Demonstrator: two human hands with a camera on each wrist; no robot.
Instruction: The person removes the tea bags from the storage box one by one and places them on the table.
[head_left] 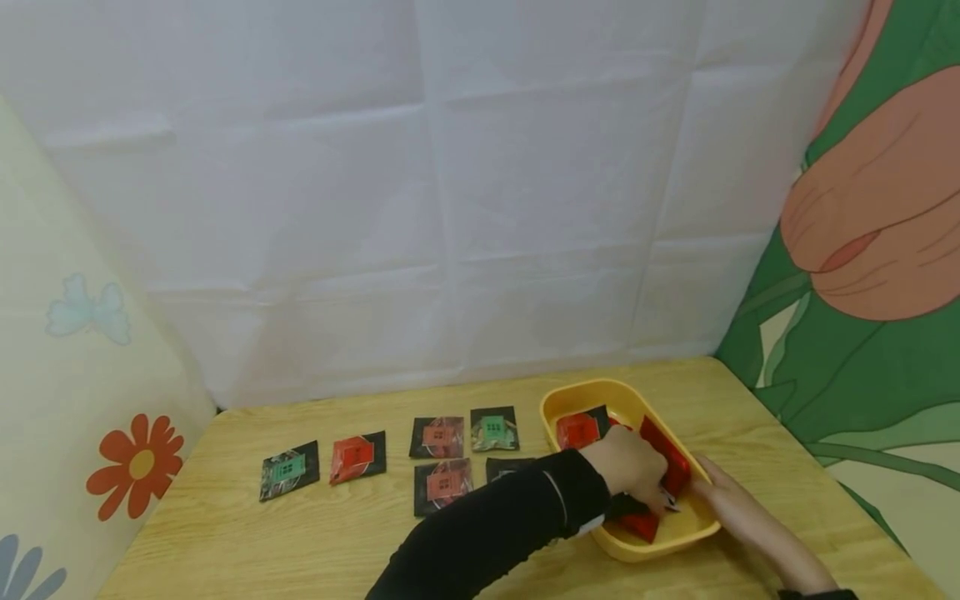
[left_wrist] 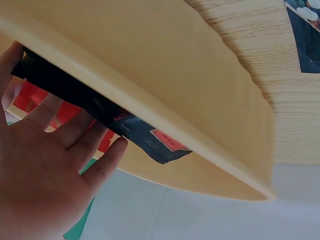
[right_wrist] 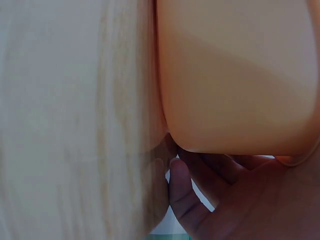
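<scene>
A yellow plastic bin (head_left: 628,554) stands at the right of the table with red and black sachets inside. My left hand (head_left: 630,460), in a black sleeve, reaches down into it. In the left wrist view the left hand (left_wrist: 45,165) has its fingers spread and fairly straight, with fingertips against a black sachet (left_wrist: 155,142); red sachets (left_wrist: 32,97) show behind the fingers. A red sachet (head_left: 576,429) lies at the bin's far end. My right hand (head_left: 731,500) rests against the outside of the bin's right wall; its fingers (right_wrist: 182,187) extend low beside the bin (right_wrist: 235,100).
Left of the bin, flat on the wooden table (head_left: 300,550), lie green-labelled sachets (head_left: 288,471) (head_left: 495,428) and red-labelled sachets (head_left: 357,457) (head_left: 437,437) (head_left: 442,485). Another sachet (head_left: 506,467) is partly hidden by the left sleeve. A white sheet (head_left: 450,208) hangs behind the table.
</scene>
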